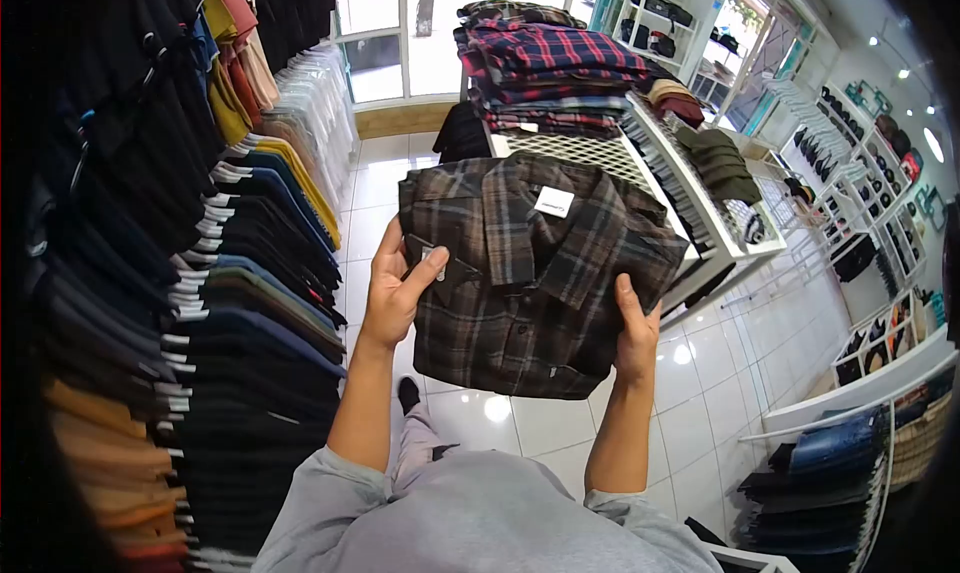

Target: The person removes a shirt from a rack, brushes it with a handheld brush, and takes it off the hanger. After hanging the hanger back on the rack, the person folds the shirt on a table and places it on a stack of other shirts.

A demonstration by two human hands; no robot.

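Note:
A folded dark brown plaid shirt [500,313] is held up in front of me, collar at the top and a white label [555,202] inside the neck. My left hand [397,285] grips its left edge, thumb on the front over a small tag. On the opposite edge, my right hand [634,328] is closed with the thumb on top; the fingers of both hands are hidden behind the cloth. Just beyond the shirt, a white display table [590,153] carries a stack of folded plaid shirts [555,58], red and navy ones among them.
Along the left runs a dense rack of hanging clothes [260,303]. White shelves [880,193] with caps and accessories line the right wall. Folded jeans [820,473] lie on a low rack at lower right. Olive folded garments [720,163] sit at the table's right side. White tiles [470,418] cover the floor.

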